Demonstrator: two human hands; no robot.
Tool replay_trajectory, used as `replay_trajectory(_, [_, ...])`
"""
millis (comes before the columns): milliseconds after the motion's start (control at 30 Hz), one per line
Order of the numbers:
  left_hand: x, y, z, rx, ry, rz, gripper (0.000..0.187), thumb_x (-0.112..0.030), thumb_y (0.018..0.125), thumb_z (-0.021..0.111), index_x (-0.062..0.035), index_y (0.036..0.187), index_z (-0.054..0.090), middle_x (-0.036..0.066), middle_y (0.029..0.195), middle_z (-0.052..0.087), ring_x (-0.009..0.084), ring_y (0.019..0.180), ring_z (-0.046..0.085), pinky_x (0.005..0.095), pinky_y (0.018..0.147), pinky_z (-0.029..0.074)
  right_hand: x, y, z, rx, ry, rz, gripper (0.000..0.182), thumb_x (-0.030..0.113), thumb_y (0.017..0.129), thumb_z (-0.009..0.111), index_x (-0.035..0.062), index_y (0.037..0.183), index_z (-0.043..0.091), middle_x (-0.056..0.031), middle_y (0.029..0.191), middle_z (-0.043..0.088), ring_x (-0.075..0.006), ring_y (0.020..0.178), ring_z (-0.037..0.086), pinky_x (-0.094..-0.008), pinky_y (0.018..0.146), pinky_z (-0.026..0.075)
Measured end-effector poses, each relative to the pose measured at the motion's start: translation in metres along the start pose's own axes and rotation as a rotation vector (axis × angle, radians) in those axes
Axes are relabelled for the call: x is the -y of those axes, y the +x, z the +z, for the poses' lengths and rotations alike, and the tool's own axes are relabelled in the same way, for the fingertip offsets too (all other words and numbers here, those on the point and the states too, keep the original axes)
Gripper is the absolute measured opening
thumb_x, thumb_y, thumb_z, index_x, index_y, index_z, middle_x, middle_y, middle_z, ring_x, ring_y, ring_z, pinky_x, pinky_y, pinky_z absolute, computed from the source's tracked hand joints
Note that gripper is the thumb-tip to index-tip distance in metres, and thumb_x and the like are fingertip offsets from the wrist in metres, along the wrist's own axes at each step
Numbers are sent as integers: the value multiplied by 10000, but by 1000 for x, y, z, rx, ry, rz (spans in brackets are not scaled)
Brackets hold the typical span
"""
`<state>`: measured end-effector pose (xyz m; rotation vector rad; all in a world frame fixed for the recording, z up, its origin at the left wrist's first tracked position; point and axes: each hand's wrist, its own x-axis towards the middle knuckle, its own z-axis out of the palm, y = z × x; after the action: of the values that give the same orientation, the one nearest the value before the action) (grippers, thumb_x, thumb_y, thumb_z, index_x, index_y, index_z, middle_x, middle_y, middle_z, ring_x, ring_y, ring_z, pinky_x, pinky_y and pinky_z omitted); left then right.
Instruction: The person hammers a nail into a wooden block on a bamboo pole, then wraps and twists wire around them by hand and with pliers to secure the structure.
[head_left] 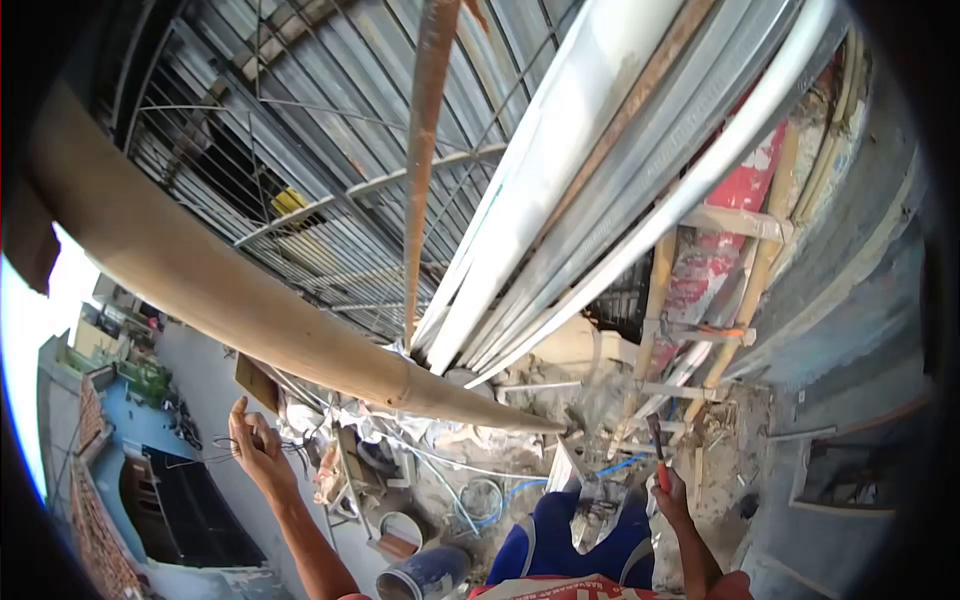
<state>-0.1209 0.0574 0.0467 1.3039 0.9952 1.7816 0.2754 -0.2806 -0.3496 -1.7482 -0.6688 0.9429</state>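
Note:
My left hand (257,447) is raised at the lower left, its fingers curled around several thin dark wires (205,458) that stick out to both sides. Close above it runs a thick bamboo pole (290,335), which the hand does not visibly touch. At the lower right, my right hand (670,494) grips a tool by its red handle (663,475). The tool's dark metal end (655,432) points upward; its exact kind is too small to tell. My knees, in blue trousers (540,530), lie between the hands.
White pipes and metal channels (560,190) lean beside a rusty bar (421,150). A bamboo ladder (715,370) stands at the right. Below are a blue drum (425,575), a round bucket (402,530) and blue hose (515,492). Houses show beyond the wall at left.

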Motion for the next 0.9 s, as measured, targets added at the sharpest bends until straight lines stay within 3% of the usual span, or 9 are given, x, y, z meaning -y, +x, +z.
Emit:
replay_trajectory(33, [-20, 16, 16, 36, -57, 91, 303, -258, 943, 488, 2, 1089, 544, -43, 610, 433, -6, 393, 229, 170, 366, 176, 12, 22, -15, -92, -7, -18, 242, 100, 800, 583, 22, 1024, 534, -24, 697, 492, -122, 641, 511, -274, 597, 426])
replay_trajectory(100, [-56, 46, 39, 178, -245, 243, 323, -262, 932, 510, 3, 1115, 533, -34, 651, 482, -15, 395, 256, 159, 366, 181, 183, 24, -42, -178, 212, -132, 247, 179, 890, 524, -17, 1040, 508, -34, 661, 506, -99, 550, 496, -242, 524, 400])
replay_trajectory(267, [-151, 100, 81, 267, -285, 462, 533, -401, 887, 552, 13, 1213, 475, 30, 911, 616, -24, 398, 285, 146, 346, 205, 375, 57, -117, -916, -349, -1025, 360, 173, 906, 522, -62, 1170, 459, -218, 863, 578, -361, 798, 575, -422, 716, 427])
replay_trajectory(400, [-197, 120, 113, 349, -130, 483, 829, -598, 758, 613, 43, 1252, 430, 79, 1038, 620, -23, 405, 305, 151, 357, 238, 565, -35, -120, -767, -251, -1192, 454, 176, 942, 467, 30, 1352, 340, -178, 1110, 575, -280, 1006, 567, -368, 895, 406])
replay_trajectory(500, [-215, 141, 137, 518, -24, 460, 991, -658, 665, 659, 54, 1296, 383, 144, 1110, 583, 38, 547, 489, 177, 459, 375, 666, -77, -110, -1057, -505, -1671, 433, 60, 915, 460, 70, 1339, 378, -173, 1162, 552, -319, 1053, 559, -384, 918, 413])
replay_trajectory(533, [-215, 147, 146, 530, 37, 442, 1035, -667, 624, 677, 59, 1299, 377, 182, 1139, 549, 182, 850, 585, 270, 690, 473, 693, -96, -101, -1070, -558, -1624, 469, -2, 896, 432, 80, 1352, 361, -161, 1109, 566, -317, 1031, 569, -392, 901, 423])
replay_trajectory(633, [-222, 146, 163, 692, 17, 470, 971, -633, 632, 680, 52, 1266, 414, 203, 1128, 535, 279, 1064, 519, 337, 873, 431, 764, -132, -89, -1346, -906, -1781, 592, -88, 796, 393, 38, 1368, 306, -146, 917, 563, -289, 870, 600, -392, 768, 451])
replay_trajectory(700, [-226, 140, 165, 685, 69, 506, 905, -638, 690, 629, 55, 1233, 422, 196, 1014, 562, 251, 962, 561, 329, 745, 486, 806, -158, -73, -1639, -1098, -1964, 654, -94, 774, 425, 133, 1378, 317, -181, 1029, 541, -283, 927, 598, -373, 736, 476])
replay_trajectory(900, [-223, 152, 169, 796, 80, 374, 868, -576, 664, 681, 60, 1211, 457, 200, 1045, 562, 269, 952, 583, 336, 816, 476, 916, -192, -38, -1667, -1379, -1904, 310, 206, 893, 449, 95, 1164, 550, -175, 1045, 606, -289, 934, 591, -381, 806, 466])
